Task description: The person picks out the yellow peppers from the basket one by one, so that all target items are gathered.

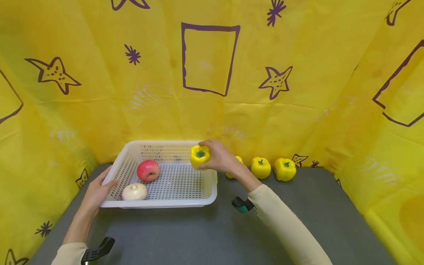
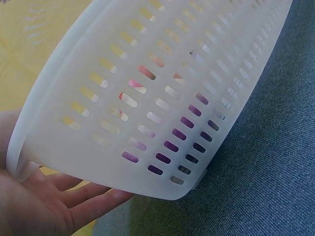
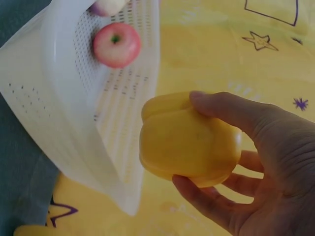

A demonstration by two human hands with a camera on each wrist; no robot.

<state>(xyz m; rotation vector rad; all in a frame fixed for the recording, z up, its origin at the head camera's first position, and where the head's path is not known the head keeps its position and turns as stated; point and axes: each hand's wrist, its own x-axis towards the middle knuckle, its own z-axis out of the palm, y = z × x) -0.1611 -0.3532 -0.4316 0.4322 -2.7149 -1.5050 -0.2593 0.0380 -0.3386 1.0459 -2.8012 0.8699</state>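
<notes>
My right hand holds a yellow bell pepper between thumb and fingers, over the right end of a white plastic basket. The right wrist view shows the pepper beside the basket's end wall, its smooth side toward the camera. At the left end, my left hand grips the basket's rim, thumb over the edge and fingers beneath, as the left wrist view also shows. Inside the basket, a red apple lies behind a whitish, purple-tinged turnip.
On the dark grey table, several yellow peppers stand in a row right of the basket, including a middle one and a right one; my right forearm partly covers the nearest. A yellow patterned cloth rises behind and at both sides.
</notes>
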